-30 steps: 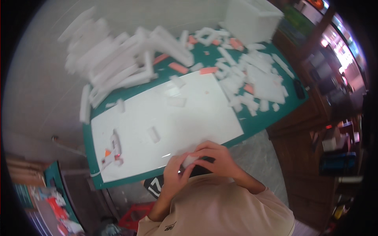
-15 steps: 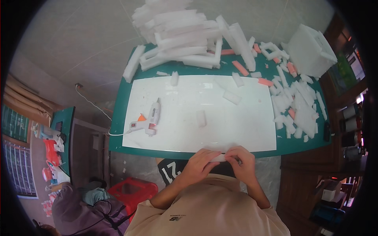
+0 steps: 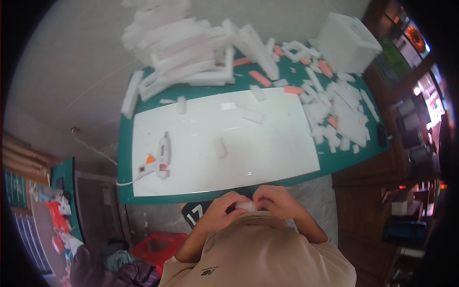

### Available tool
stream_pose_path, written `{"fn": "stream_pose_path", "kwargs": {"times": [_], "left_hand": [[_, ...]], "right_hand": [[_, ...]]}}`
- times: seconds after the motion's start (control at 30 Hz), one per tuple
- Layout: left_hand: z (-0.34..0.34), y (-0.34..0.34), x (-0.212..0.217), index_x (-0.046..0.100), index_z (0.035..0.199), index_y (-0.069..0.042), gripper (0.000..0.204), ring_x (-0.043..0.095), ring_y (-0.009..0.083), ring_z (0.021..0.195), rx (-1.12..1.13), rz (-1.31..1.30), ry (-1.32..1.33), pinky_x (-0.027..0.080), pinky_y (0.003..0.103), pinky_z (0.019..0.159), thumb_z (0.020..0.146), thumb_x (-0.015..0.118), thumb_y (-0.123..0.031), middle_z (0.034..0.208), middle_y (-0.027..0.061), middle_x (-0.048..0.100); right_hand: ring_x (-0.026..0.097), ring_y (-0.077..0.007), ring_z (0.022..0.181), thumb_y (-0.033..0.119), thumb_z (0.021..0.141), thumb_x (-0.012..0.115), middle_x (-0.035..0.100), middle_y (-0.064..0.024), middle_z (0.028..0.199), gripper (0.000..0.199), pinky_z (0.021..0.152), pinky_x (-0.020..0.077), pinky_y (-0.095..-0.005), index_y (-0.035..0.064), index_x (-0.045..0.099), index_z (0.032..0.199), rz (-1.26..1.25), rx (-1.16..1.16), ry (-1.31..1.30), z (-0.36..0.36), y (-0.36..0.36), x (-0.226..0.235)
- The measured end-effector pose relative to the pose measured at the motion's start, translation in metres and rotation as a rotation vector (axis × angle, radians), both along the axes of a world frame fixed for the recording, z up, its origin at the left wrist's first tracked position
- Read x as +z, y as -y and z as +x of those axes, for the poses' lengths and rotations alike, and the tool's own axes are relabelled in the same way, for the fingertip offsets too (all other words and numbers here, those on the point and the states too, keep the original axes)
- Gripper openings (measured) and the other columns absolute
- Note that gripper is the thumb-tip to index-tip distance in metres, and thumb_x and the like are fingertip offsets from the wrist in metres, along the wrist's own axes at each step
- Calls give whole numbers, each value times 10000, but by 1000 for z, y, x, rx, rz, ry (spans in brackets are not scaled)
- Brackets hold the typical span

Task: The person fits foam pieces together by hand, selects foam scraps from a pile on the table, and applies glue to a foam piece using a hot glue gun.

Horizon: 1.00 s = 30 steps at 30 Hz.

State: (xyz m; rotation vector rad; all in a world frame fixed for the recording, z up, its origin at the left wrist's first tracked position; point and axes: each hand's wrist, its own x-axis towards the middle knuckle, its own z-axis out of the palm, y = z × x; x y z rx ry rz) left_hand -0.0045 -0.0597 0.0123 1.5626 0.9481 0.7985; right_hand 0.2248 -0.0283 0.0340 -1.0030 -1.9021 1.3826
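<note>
1 white foam piece (image 3: 246, 206) is held at the torso, just short of the green tabletop (image 3: 342, 161). The left hand (image 3: 223, 211) grasps its body; the right hand (image 3: 278, 202) pinches its right end. Light, even fingertip pressure should limit crumbling.

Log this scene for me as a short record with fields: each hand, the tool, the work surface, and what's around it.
Left hand: holds a small white foam piece
Right hand: fingers at that piece's right end; grip unclear
Tool: glue gun, lying on the sheet's left part
Work surface: white sheet on a green table
Back left: stacked white foam
Back right: white foam box
Right: foam scraps, mostly white
</note>
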Motion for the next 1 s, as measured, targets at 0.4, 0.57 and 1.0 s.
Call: {"fn": "stream_pose_path", "kwargs": {"times": [0.4,0.57,1.0], "left_hand": [[-15,-6,-20,640,1051,-20,260,649,231,893,-245,0,144,508,304,790,800,707,-11,968,123,666],[-44,3,-23,543,1188,11,356,619,235,979,-93,-117,236,506,344,851,849,648,41,1078,158,609],[-43,-12,-13,525,1171,30,340,576,219,991,233,67,246,466,329,878,842,582,92,1086,146,586]], "right_hand": [[662,-171,747,-13,919,529,641,-90,812,30,685,515,-272,-8,558,919,-383,89,-288,27,-6,-9],[673,-154,779,-21,900,581,665,-89,842,37,709,524,-252,-17,576,936,-270,-304,-440,67,-15,-10],[662,-96,767,78,842,701,722,-72,833,112,715,517,-231,-15,706,904,-65,-566,-120,60,-26,-19]]}}
